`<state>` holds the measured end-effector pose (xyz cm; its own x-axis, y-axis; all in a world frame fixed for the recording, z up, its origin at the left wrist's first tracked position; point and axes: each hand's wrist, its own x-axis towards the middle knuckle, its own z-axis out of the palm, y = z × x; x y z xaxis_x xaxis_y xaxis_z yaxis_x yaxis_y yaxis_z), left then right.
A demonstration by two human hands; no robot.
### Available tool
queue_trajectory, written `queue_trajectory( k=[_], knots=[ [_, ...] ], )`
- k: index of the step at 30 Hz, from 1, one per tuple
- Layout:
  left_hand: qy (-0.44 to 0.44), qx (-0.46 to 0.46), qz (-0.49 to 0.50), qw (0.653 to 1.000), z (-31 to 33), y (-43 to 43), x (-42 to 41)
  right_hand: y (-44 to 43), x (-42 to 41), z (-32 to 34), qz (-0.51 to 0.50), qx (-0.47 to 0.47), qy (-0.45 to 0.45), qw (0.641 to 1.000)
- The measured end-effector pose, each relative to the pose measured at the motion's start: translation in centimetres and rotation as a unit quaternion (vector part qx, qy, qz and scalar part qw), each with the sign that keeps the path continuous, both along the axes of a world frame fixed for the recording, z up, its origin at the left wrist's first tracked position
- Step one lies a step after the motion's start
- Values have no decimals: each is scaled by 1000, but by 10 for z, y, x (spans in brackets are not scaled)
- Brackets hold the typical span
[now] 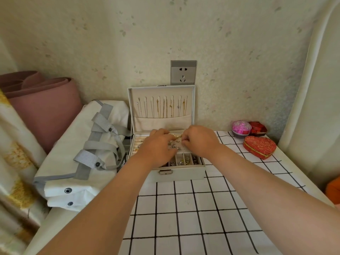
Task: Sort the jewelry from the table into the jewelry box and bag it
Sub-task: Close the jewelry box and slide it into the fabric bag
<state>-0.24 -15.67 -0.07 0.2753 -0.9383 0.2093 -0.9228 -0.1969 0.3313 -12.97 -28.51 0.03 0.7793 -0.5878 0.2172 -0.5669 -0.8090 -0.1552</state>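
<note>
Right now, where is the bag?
Head view, left side: the bag lies flat just left of the open jewelry box, in front of the pink roll.

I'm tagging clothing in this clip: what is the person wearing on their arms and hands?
Nothing shows: the left hand and right hand are ungloved, both forearms bare to the picture's edge, with no sleeve, watch or bracelet. Fingers are partly hidden, so rings are unclear.

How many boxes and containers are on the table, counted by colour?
White: 1, the open rectangular white jewelry box.
Red: 2, the heart-shaped red brocade box and the octagonal red box.
Pink and purple: 1, the round plastic container.
Total: 4.
</note>
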Motion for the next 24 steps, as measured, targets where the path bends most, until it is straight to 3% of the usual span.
queue_trajectory(
  k=[8,14,19,24],
  knots=[
    [90,-98,111,985,18,16,63,-21,-2,16,-51,64,-157,984],
    [75,-234,185,952,28,7,87,-34,11,18,-68,94,-285,951],
    [203,-253,159,932,36,-21,83,-44,21,16,-39,224,-345,910],
    [333,-280,169,884,42,-33,88,-49,26,24,-2,292,-344,893]
  ],
)
